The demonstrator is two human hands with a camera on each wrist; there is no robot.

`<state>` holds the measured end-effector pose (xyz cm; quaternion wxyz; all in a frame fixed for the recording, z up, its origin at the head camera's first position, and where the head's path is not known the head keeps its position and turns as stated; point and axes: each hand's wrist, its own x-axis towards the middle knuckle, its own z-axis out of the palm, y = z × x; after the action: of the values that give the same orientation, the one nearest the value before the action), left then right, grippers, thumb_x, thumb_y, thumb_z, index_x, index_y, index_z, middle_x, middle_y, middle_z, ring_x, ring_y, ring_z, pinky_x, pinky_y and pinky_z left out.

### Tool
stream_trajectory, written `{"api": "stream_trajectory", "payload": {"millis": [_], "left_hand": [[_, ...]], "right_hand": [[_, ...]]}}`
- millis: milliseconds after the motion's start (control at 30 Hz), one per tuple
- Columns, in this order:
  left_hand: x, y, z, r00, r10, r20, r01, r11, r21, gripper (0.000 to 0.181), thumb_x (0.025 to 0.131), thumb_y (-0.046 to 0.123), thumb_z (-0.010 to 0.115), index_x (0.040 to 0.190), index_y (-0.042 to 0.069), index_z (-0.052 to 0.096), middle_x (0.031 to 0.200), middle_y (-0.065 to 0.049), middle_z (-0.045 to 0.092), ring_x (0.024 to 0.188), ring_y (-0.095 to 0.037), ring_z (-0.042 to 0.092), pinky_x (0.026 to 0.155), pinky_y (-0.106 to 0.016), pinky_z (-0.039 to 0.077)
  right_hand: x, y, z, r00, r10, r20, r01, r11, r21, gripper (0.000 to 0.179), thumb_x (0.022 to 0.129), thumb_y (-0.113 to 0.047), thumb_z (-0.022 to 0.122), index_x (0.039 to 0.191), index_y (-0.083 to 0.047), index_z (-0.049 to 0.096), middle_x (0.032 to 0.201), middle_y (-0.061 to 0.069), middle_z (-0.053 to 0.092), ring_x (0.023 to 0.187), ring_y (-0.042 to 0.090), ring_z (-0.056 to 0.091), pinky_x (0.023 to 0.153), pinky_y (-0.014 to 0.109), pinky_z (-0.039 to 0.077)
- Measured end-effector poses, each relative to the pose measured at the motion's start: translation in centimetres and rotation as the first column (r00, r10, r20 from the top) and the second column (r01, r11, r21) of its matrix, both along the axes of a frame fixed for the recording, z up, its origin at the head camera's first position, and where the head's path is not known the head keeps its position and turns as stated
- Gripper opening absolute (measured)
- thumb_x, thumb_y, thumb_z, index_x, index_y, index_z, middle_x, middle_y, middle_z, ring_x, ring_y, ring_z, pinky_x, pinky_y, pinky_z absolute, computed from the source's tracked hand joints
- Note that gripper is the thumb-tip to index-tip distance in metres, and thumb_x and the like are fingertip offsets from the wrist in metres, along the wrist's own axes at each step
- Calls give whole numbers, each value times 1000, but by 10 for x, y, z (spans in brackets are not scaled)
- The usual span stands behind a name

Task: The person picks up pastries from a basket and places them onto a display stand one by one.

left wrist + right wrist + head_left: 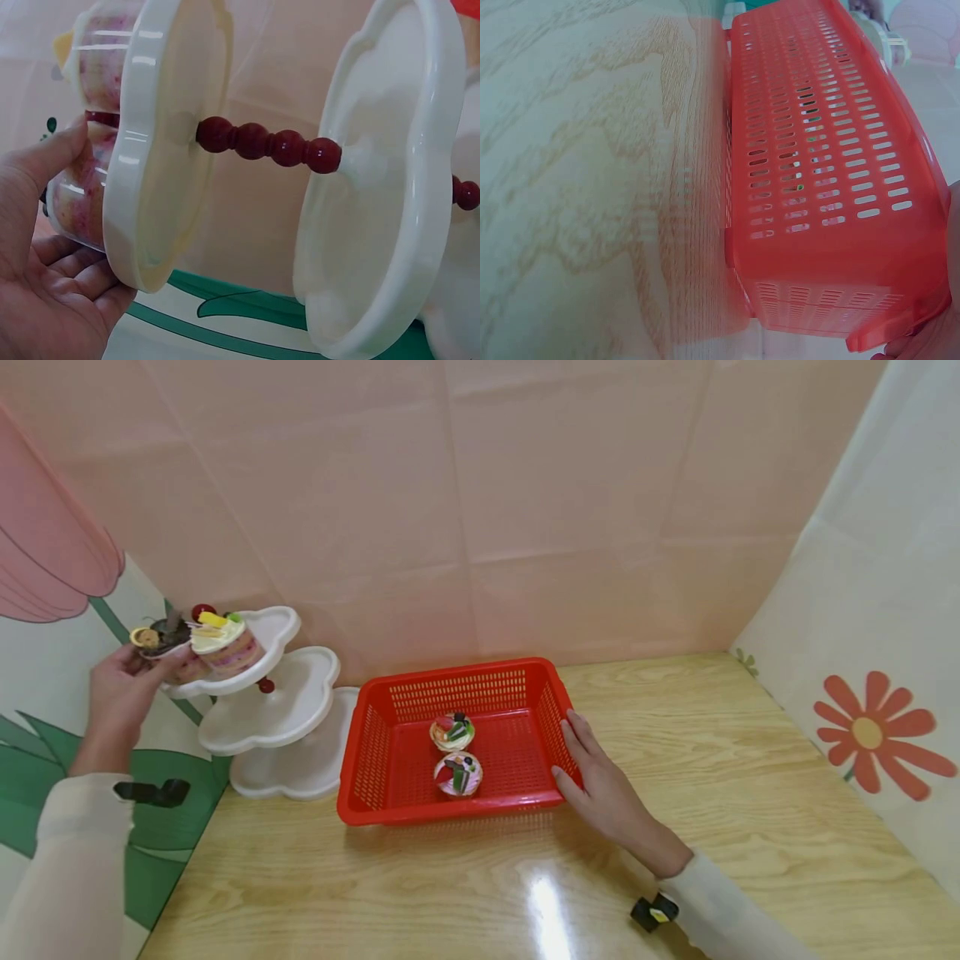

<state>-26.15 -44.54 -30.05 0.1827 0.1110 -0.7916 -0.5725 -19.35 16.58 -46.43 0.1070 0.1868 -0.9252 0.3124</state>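
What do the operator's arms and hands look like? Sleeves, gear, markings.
Left hand and right hand: bare, no gloves. Left sleeve and right sleeve: long, plain, off-white. Small black devices at the wrists: left device, right device, the latter with a yellow-and-white patch. No cables show.

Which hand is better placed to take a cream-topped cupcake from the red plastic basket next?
Probably the right hand: it touches the basket, near both cupcakes, while the left hand holds a clear chocolate-topped dessert cup on the white scalloped three-tier stand.
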Motion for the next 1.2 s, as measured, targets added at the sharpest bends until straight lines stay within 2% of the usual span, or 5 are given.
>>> {"api": "stream_trajectory", "payload": {"millis": [133,633,733,867,1200], "left_hand": [[1,0,-2,1000,-3,19,3,1000,22,65,90,35,78,148,21,52,111,22,63,111,2,53,99,-7,39],[0,2,-7,998,-28,-61,38,986,161,69,91,26,78,152,17,48,125,16,64,110,3,56,85,-4,45],[2,3,-8,999,-21,-38,26,990,138,70,91,29,77,153,21,46,141,13,58,119,3,54,94,-6,42],[7,4,-11,1000,-13,5,13,996,88,71,93,37,73,155,29,41,158,7,42,135,-1,44,113,-15,27],[26,4,-20,1000,1,8,-2,994,112,77,98,37,66,161,25,23,165,0,24,149,-7,27,115,-16,22]], "right_hand": [[0,0,0,1000,-1,-2,1,1000,0,76,100,-30,61,160,-3,23,170,9,11,153,36,18,100,57,47],[0,-1,1,1000,-1,4,1,1000,-7,76,99,-26,62,160,-2,22,170,10,11,153,36,17,100,56,47],[1,-1,0,1000,-4,8,4,1000,-7,77,99,-25,63,160,-3,22,170,9,11,153,36,17,100,56,47],[1,-2,-2,1000,-7,14,7,1000,-10,77,99,-25,63,160,-3,22,170,10,12,153,36,18,98,56,48],[0,-2,0,1000,-5,-1,5,1000,-10,76,99,-25,63,160,-3,22,170,10,12,152,37,20,98,56,48]]}}
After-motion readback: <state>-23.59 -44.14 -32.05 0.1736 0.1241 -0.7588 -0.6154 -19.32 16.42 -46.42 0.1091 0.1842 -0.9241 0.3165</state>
